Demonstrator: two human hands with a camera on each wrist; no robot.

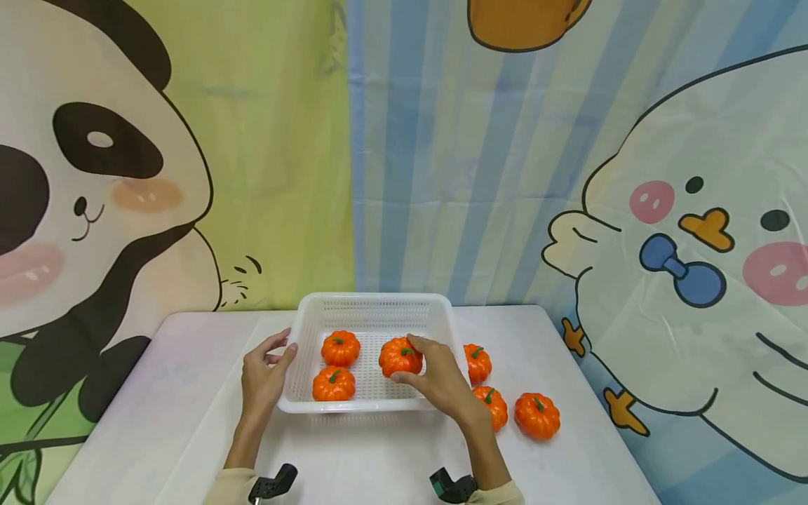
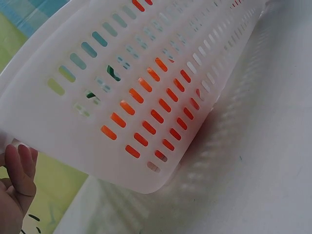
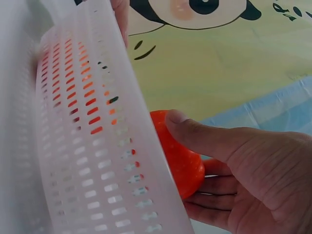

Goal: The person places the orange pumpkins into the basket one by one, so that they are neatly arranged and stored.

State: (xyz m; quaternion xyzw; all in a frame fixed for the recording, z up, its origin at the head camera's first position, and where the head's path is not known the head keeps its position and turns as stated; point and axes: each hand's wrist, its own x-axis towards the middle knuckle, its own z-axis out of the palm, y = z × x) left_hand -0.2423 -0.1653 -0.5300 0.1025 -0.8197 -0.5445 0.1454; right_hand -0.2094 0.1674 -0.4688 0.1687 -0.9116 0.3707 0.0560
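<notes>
A white perforated plastic basket (image 1: pixel 372 405) stands on the table, with two small orange pumpkins, one (image 1: pixel 341 348) behind the other (image 1: pixel 333 384), in its left half. My right hand (image 1: pixel 442 375) grips a third pumpkin (image 1: pixel 399 358) between thumb and fingers over the basket's right half. In the right wrist view this held pumpkin (image 3: pixel 178 156) shows past the rim, the thumb on its near side. My left hand (image 1: pixel 266 372) is at the basket's left side, thumb and fingertips right at the rim; the left wrist view shows its curled fingers (image 2: pixel 22 168) by the rim's corner.
Right of the basket, three more pumpkins lie on the white table (image 1: pixel 208 393): one (image 1: pixel 477 363) at the back, one (image 1: pixel 492 407) partly behind my right wrist, and one (image 1: pixel 537 416) farther right. A cartoon-printed curtain (image 1: pixel 442 175) hangs behind the table.
</notes>
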